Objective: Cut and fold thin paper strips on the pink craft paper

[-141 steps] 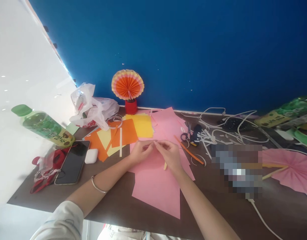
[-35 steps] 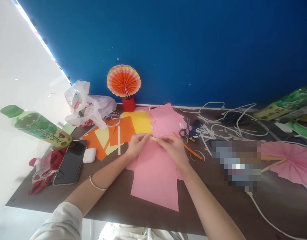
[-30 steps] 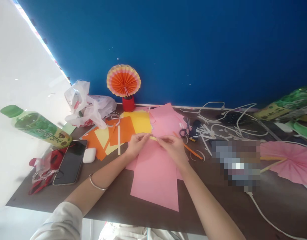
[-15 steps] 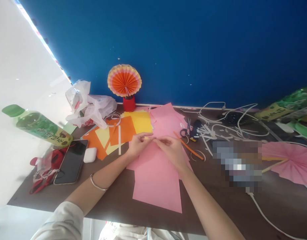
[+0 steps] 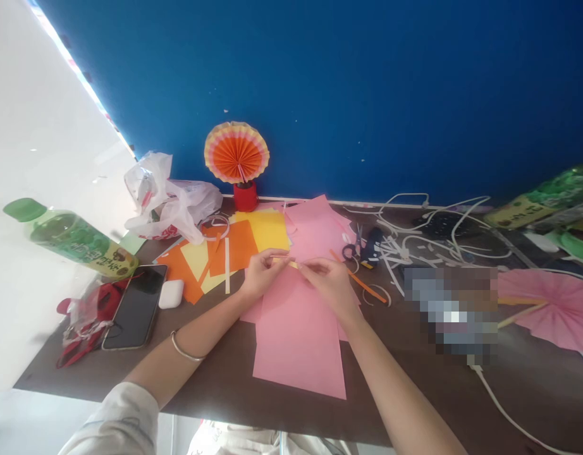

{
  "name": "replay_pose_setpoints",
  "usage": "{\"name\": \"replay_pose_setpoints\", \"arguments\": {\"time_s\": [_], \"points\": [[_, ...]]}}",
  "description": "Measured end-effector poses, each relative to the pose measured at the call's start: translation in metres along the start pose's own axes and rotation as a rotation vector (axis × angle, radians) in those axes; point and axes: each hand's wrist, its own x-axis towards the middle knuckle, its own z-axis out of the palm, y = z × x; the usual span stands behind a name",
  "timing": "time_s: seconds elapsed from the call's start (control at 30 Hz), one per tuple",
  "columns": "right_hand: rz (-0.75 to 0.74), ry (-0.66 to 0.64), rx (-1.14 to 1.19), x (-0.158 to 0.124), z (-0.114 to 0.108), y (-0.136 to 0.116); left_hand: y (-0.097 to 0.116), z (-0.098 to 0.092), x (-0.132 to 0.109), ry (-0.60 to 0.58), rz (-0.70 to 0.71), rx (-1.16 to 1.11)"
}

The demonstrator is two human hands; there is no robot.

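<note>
Between my two hands is a small narrow yellow strip point(image 5: 292, 264), most of it covered by fingers; it looks like folded paper. My left hand point(image 5: 265, 273) pinches its left end. The fingertips of my right hand point(image 5: 325, 278) are closed on its right end. Both hands are just above pink paper sheets point(image 5: 301, 354), which lie stacked and fanned on the dark table. Orange paper point(image 5: 239, 243) and yellow paper point(image 5: 271, 230) lie to the left of my left hand. Right of my right hand are scissors point(image 5: 353, 248) and an orange paper strip point(image 5: 367, 287).
A round pleated paper fan point(image 5: 237, 153) stands in a red holder point(image 5: 245, 197) by the blue wall. Leftward are a plastic bag point(image 5: 171, 205), a bottle point(image 5: 76, 243), a phone point(image 5: 135, 308) and a white case point(image 5: 171, 294). Cables point(image 5: 455, 221) and a pink fan point(image 5: 554, 309) are rightward.
My right hand has shifted slightly right, away from the left one. More of the yellow strip shows between the fingertips. The pink sheet's near edge has moved up slightly.
</note>
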Motion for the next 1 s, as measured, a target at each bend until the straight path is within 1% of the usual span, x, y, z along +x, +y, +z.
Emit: {"name": "replay_pose_setpoints", "arguments": {"time_s": [0.17,0.57,0.8,1.0], "points": [[0.02,0.0,-0.013,0.0,-0.001,-0.001,0.002,0.0,0.0,-0.006,0.02,-0.029],[-0.004,-0.009,-0.004,0.001,-0.001,0.003,0.003,0.0,0.0,-0.029,-0.027,-0.099],[-0.025,-0.003,0.003,0.004,0.0,0.009,0.002,-0.001,0.0,-0.051,-0.029,-0.137],[-0.055,0.002,-0.004,0.004,0.0,0.011,0.0,0.0,0.002,-0.041,-0.035,-0.123]]}}
